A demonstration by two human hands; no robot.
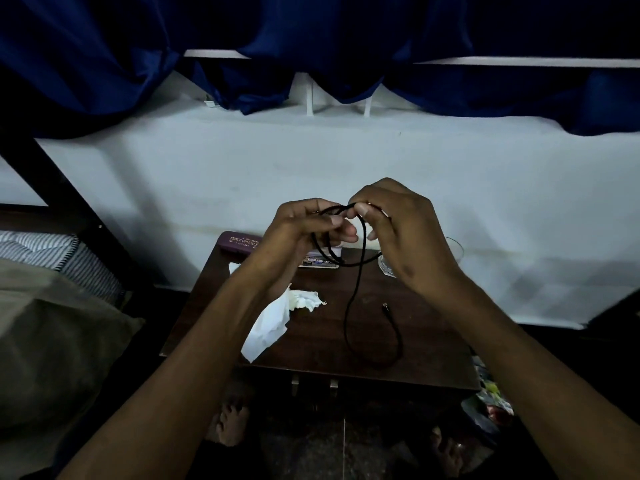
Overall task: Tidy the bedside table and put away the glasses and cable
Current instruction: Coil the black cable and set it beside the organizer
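Holding a black cable [349, 306] above the tabletop [346, 370], both hands meet at chest height in front of a pale wall. The left hand [298, 226] has its grip clenched on several gathered loops of the cable. The right hand [398, 233] pinches the same bundle between thumb and forefinger, just beside the left fingertips. From the bundle one strand drops straight down, curves along the wood near the front edge, and ends in a small plug [385, 305] lying flat on the surface.

A crumpled white tissue [273, 323] lies on the left part of the tabletop, partly under the left forearm. A dark maroon glasses case [239, 241] with printed lettering sits at the back left corner. A clear drinking glass [453, 251] stands at the back right, mostly behind the right hand. A flat printed item, possibly a card or packet [318, 262], lies behind the hands; the view is too dim to tell.
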